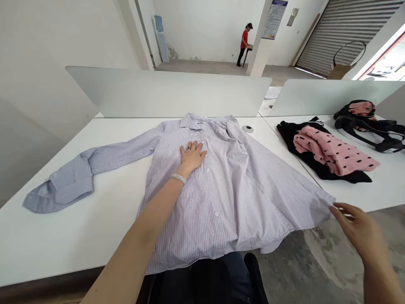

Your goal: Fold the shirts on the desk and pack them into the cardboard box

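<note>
A long-sleeved shirt with thin lilac stripes (218,198) lies spread face up on a white table (76,240), buttoned side showing and collar at the far end. My left hand (191,157) rests flat on its chest, fingers apart, with a ring on one finger and a pale bangle (179,179) on the wrist. My right hand (356,226) is at the shirt's right corner past the table edge, thumb and fingers pinching the hem. The shirt's left sleeve (69,185) stretches out to the left, its cuff end folded over. The right sleeve is hidden.
On the neighbouring table at right lie a black garment with pink dotted fabric (329,152) and a black bag with pink lining (368,122). Grey partition panels (167,95) stand behind the tables. Farther back, a person in a red shirt (244,44) stands at a small stand.
</note>
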Motion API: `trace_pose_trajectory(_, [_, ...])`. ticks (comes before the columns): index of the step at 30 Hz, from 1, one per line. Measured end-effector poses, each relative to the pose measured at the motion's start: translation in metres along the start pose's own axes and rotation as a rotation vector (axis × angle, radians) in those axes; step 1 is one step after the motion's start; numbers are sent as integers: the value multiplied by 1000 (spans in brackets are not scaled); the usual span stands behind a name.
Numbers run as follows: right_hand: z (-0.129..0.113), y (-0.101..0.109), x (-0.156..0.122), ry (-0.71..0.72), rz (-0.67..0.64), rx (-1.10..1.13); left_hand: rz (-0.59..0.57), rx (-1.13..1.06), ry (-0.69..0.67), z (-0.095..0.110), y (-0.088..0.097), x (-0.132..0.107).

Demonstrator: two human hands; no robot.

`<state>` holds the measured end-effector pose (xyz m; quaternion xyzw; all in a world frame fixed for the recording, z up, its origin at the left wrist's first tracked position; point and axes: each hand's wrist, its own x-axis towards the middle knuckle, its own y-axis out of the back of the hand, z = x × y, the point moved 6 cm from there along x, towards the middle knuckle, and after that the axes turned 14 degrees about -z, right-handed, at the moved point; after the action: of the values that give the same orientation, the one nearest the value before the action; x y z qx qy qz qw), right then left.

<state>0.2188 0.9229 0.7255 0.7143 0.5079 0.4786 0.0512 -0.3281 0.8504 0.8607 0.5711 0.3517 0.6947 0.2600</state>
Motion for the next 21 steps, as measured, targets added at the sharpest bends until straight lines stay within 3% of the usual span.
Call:
trace_pose_trajectory(6, [-15, -13, 72, -19, -252, -135, 52, -41, -19, 8, 19, 7])
trace_pose_trajectory(10, [-20, -25, 88, -17, -350, -77, 52, -40, -150, 44, 35, 39])
trace_pose_trajectory(13, [-29, -24, 87, 97, -281, 38, 14, -17, -222, 77, 33, 67])
trace_pose_trajectory(15, [-31, -16, 85, 42, -208, 217, -26, 18, -240, 94, 23, 80])
trace_pose_trajectory(17, [-39, -8, 81, -76, -157, 550, -69, 48, -237, 105, 9, 87])
trace_pose_trajectory(19, [-67, 3, 73, -111, -108, 937, -70, 58, -228, 112, -2, 90])
trace_pose_trajectory(21, [-116, 20, 60, 10, -17, 1176, -49, 25, -226, 117, -6, 92])
